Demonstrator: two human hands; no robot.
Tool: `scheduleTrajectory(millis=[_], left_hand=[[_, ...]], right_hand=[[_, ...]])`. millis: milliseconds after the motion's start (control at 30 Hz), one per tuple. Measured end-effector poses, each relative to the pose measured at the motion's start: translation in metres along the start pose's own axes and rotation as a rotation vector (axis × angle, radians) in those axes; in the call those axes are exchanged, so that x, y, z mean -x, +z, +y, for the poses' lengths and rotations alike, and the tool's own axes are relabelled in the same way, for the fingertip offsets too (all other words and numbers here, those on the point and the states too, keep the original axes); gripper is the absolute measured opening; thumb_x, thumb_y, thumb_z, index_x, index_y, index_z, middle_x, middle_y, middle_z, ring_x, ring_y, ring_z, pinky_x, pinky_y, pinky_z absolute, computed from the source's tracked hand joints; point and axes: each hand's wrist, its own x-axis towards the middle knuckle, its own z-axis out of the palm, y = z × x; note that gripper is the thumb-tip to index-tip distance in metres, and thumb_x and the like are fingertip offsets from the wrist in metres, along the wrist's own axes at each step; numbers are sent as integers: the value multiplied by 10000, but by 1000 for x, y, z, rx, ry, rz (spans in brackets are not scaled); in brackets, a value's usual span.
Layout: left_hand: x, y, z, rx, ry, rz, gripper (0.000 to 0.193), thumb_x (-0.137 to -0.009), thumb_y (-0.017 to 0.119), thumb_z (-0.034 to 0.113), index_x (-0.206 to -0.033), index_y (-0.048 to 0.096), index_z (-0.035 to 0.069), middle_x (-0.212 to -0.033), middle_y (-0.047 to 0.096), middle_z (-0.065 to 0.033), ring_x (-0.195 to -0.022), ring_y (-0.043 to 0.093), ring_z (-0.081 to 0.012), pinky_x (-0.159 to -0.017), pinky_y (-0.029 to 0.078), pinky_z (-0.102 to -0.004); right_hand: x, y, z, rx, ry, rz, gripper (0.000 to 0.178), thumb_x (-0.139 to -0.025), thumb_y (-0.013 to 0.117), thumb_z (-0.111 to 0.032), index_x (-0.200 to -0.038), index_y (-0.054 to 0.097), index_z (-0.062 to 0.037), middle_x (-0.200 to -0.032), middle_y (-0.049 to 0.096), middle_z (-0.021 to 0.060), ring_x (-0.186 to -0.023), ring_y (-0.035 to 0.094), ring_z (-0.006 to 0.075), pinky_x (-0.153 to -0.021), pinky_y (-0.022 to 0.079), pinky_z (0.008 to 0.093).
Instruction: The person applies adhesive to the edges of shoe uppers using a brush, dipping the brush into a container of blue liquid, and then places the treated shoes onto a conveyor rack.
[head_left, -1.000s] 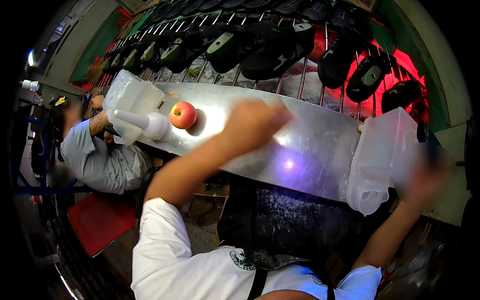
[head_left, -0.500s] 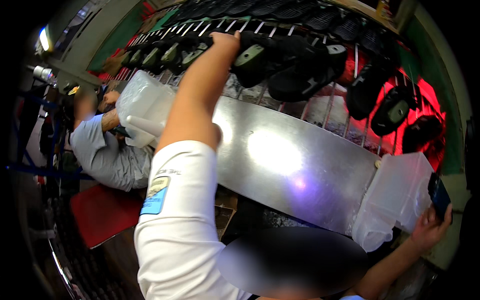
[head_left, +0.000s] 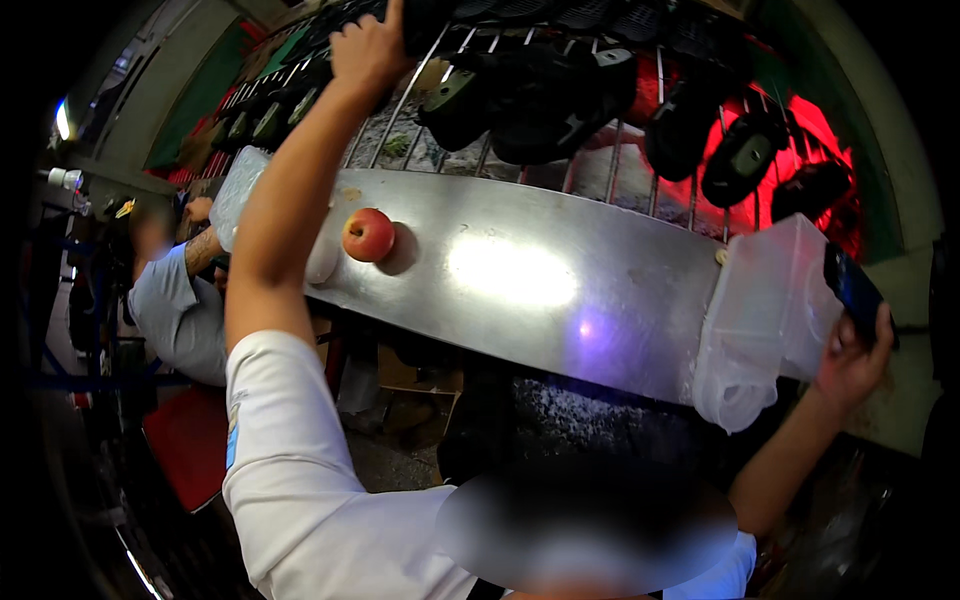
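My left hand (head_left: 372, 50) reaches to the top of the view over a rack of black slippers, one finger pointing up and the others curled. Whatever lies in it, if anything, is too dark to make out. Close to its right is a black slipper with a greenish patch (head_left: 448, 95). Below my left arm, a red apple (head_left: 368, 236) sits on a shiny metal table (head_left: 620, 290). At the far right my right hand (head_left: 858, 362) grips a dark phone (head_left: 856, 288), beside a clear plastic box (head_left: 760, 310).
Metal bars (head_left: 655, 165) carry several slippers, with red light glowing behind the right end. Another person in a grey shirt (head_left: 178, 310) is at the left, near a clear plastic container (head_left: 240, 190) and a red seat (head_left: 185, 440). A cardboard box (head_left: 415, 375) lies under the table.
My left hand has moved up and left over the slippers. The apple has come into sight from behind my arm. The view has shifted, and my right hand keeps hold of the phone.
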Motion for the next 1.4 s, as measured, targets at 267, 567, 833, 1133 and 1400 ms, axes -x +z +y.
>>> scheduleTrajectory(millis=[267, 567, 833, 1133, 1400], left_hand=[[104, -138, 29, 914, 271, 527, 987, -624, 878, 120, -1472, 391, -12, -1112, 689, -169, -1006, 686, -283, -915, 545, -378], [243, -83, 91, 1578, 488, 10, 998, -625, 974, 284, -1425, 449, 3, -1380, 555, -145, -1306, 517, -281, -1148, 359, -439], [237, -53, 63, 1154, 672, -313, 724, -624, 975, 365, -1184, 636, 53, -1129, 658, -66, -1089, 597, -247, -998, 450, -410], [232, -91, 82, 1552, 392, -405, 473, -598, 989, 212, -929, 707, 27, -908, 697, -17, -838, 635, -171, -774, 515, -303], [228, -44, 69, 784, 770, 49, 741, -633, 942, 144, -1265, 593, -22, -1221, 656, -119, -1157, 597, -247, -1039, 453, -390]], right_hand=[[49, 8, -5, -25, -109, -117, 466, -984, 554, -333, -1221, 591, 66, -782, 621, 86, -551, 524, 122, -420, 409, 260], [146, -55, -15, 224, 17, -175, 379, -982, 533, -201, -1220, 496, 92, -866, 661, 186, -584, 636, 211, -492, 565, 344], [154, -61, -8, 432, 158, -76, 292, -944, 649, -53, -1199, 611, 84, -908, 696, 150, -725, 691, 176, -641, 597, 313], [150, -45, -3, 790, 172, -258, 254, -888, 770, -161, -1077, 717, 0, -827, 700, 45, -716, 623, 76, -655, 490, 219], [131, -67, -5, 846, 161, -466, 254, -886, 761, -114, -1122, 723, -27, -797, 687, 27, -696, 607, 71, -619, 460, 227]])
